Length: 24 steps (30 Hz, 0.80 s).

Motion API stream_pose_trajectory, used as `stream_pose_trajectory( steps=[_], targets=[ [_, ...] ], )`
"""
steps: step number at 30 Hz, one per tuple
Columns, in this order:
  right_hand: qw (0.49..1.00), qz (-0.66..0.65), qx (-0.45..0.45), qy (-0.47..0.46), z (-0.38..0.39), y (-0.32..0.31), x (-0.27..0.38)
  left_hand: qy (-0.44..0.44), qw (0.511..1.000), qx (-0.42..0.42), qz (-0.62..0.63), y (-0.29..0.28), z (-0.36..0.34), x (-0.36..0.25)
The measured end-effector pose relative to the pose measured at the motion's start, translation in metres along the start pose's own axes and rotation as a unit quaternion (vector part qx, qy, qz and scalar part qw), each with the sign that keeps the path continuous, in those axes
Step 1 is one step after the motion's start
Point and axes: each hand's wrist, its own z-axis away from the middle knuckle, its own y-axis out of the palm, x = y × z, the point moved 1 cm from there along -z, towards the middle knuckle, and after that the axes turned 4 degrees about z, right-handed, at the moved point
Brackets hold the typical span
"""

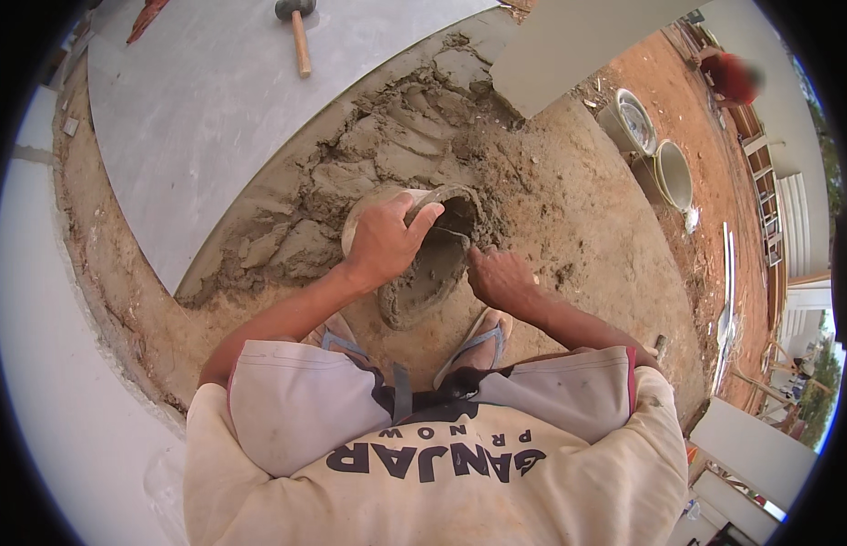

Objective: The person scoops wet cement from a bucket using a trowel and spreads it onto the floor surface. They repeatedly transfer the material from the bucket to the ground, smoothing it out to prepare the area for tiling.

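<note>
The left hand [382, 241] is clamped over the rim of a tilted bowl [421, 264] on the sandy ground [578, 227] before the sandalled feet; the right hand [498, 276], fingers closed on a trowel [448, 237], scrapes wet mortar inside it. A slipping grip could tip the load out. Beyond lie the mortar heap [350, 182], a grey slab [196, 109] with a mallet [297, 27], and two buckets [655, 150].
</note>
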Motion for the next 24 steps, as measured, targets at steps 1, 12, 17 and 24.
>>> stream_pose_trajectory(
  steps=[1,12,17,24],
  targets=[
    [0.999,-0.021,0.023,-0.006,-0.004,0.001,0.002,0.017,1.0,-0.001,0.0,0.003,0.001,-0.001],
    [0.845,-0.469,0.257,0.01,-0.01,0.041,0.005,0.036,0.999,-0.012,-0.005,0.008,0.004,-0.003],
    [0.76,-0.592,0.268,-0.022,0.0,0.05,0.011,-0.013,1.0,-0.012,-0.009,-0.002,0.002,0.008],
    [0.727,-0.633,0.265,-0.021,0.024,-0.012,-0.023,-0.141,0.982,-0.095,0.085,-0.047,-0.001,0.055]
  ],
)
